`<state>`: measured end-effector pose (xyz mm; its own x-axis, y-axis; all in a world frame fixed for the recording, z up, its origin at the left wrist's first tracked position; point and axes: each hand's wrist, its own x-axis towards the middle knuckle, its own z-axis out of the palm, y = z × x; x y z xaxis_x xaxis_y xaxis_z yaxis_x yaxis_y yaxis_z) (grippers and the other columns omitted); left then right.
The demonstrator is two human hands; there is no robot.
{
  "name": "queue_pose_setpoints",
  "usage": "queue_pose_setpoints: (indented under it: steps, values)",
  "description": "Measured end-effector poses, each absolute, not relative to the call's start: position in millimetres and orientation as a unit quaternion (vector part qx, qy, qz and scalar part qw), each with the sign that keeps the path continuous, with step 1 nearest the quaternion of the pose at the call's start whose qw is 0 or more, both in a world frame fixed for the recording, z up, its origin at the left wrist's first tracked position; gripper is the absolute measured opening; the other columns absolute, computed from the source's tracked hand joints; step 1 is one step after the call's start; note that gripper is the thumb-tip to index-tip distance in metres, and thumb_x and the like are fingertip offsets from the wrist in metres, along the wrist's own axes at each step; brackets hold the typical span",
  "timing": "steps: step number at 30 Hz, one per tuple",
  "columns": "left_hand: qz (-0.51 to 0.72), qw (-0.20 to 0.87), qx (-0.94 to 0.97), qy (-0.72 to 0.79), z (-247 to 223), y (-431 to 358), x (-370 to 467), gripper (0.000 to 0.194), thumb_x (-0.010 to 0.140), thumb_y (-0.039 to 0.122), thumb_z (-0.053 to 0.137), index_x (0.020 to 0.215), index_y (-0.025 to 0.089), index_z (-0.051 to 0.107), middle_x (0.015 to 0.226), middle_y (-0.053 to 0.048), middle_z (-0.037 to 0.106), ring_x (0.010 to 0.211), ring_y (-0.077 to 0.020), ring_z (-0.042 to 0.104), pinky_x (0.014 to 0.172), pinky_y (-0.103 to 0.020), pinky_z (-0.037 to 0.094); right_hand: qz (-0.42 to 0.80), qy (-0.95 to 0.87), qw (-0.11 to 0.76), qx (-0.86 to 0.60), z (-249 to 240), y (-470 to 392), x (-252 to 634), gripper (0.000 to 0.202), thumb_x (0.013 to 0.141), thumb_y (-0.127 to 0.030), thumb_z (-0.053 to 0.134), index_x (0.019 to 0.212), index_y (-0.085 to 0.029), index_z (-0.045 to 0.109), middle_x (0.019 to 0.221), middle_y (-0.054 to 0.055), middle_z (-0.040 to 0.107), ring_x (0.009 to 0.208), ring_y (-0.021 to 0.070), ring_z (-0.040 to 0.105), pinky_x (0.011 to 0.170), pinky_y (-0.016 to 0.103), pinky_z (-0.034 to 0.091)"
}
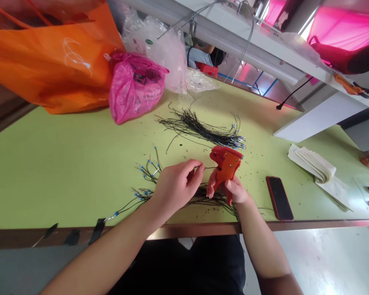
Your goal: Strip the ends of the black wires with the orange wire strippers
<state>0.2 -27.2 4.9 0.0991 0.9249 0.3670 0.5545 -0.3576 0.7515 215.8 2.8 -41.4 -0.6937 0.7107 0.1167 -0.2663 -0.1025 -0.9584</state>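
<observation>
My left hand [180, 180] pinches a thin black wire [209, 167], whose end runs into the jaws of a red and orange wire stripper [228, 162]. The stripper's handles are in my right hand [233, 189], with the tool's head pointing up and to the left. Beneath both hands lies a bundle of black wires [213, 198], partly covered by them. Its blue-tipped ends [143, 193] stick out to the left of my left hand. Farther back on the table rests a second bundle of black wires [199, 128], with blue ends towards the right.
The green table [64, 172] carries scattered black scraps. A red-edged phone [279, 198] and a folded white strip [316, 168] lie at right. Pink [137, 90], clear [160, 49] and orange bags [64, 65] stand back left. A shelf [264, 49] spans the back; a person [201, 55] sits beyond.
</observation>
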Motion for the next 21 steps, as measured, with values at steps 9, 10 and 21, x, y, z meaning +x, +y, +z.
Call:
queue_pose_setpoints:
  steps: [9, 10, 21]
  values:
    - [0.426, 0.286, 0.699, 0.498, 7.5, -29.6, 4.6, 0.024, 0.097, 0.028, 0.051, 0.081, 0.017, 0.065, 0.055, 0.005, 0.057, 0.046, -0.0078, 0.044, 0.050, -0.022, 0.033, 0.722, -0.570, 0.337, -0.199, -43.4, 1.9, 215.7, 0.047, 0.092, -0.062, 0.062, 0.098, -0.015, 0.062, 0.076, 0.007, 0.069, 0.069, 0.0203, 0.067, 0.069, 0.034, 0.055]
    - [0.428, 0.278, 0.698, 0.503, 7.9, -29.7, 4.8, 0.024, 0.097, 0.028, 0.051, 0.080, 0.017, 0.064, 0.055, 0.005, 0.056, 0.046, -0.0078, 0.044, 0.050, -0.022, 0.032, 0.724, -0.568, 0.336, -0.199, -43.0, 1.8, 215.5, 0.046, 0.092, -0.061, 0.063, 0.098, -0.015, 0.062, 0.076, 0.007, 0.069, 0.069, 0.0204, 0.067, 0.069, 0.034, 0.055]
    - [0.411, 0.322, 0.691, 0.500, 10.7, -28.4, 3.8, 0.027, 0.094, 0.028, 0.049, 0.071, 0.018, 0.057, 0.052, 0.007, 0.046, 0.045, -0.0072, 0.038, 0.049, -0.021, 0.030, 0.722, -0.572, 0.344, -0.184, -39.9, 2.0, 213.4, 0.042, 0.094, -0.057, 0.063, 0.099, -0.016, 0.063, 0.077, 0.006, 0.070, 0.070, 0.0199, 0.068, 0.069, 0.033, 0.055]
